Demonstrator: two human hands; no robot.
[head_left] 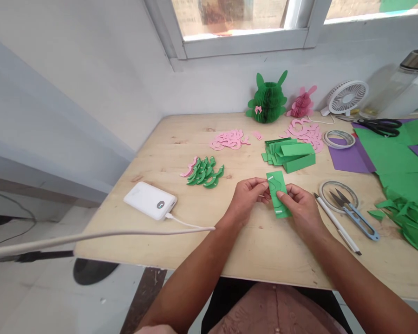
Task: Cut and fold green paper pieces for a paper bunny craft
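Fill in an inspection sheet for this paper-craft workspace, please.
Surface: light wooden table, knots visible.
Job's things: green paper strip with white marks; folded green paper beyond it.
Clutter: green scraps, blue-handled snips and white pen, all right of the hands.
Grippers: robot ones, nothing seen; left hand and right hand share a grip on the strip.
Cables: white cable plugged into power bank, passing over the table's left edge.
Surroundings: wall and window behind; small fan near the wall.
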